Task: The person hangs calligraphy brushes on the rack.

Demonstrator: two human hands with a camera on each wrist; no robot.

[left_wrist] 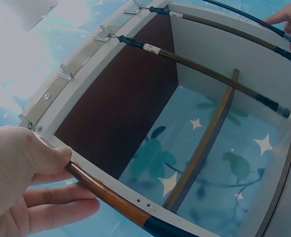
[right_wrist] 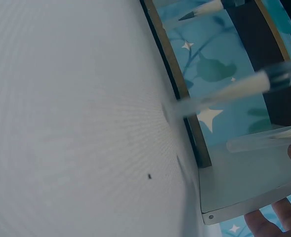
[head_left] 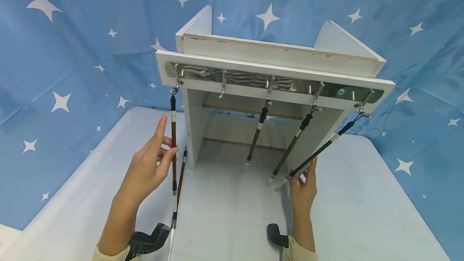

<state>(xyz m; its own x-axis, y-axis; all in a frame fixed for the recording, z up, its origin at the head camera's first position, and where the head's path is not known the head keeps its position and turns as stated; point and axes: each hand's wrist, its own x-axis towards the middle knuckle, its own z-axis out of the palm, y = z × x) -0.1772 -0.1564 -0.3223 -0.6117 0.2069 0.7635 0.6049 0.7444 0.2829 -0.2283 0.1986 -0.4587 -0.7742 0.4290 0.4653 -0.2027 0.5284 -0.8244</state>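
Note:
My left hand pinches the brown shaft of a calligraphy brush between thumb and fingers, index finger pointing up. Its black loop hangs on the leftmost hook of a white wooden shelf. At the shelf's right side panel, my right hand grips the lower edge, thumb inside and fingers outside. The thumb is right by the capped tip of the rightmost hanging brush. Two more brushes, a middle one and one right of it, hang between the hands.
Another brush lies on the white-covered table behind the left one. The second hook from the left bears no brush. A blue curtain with white stars stands behind the shelf.

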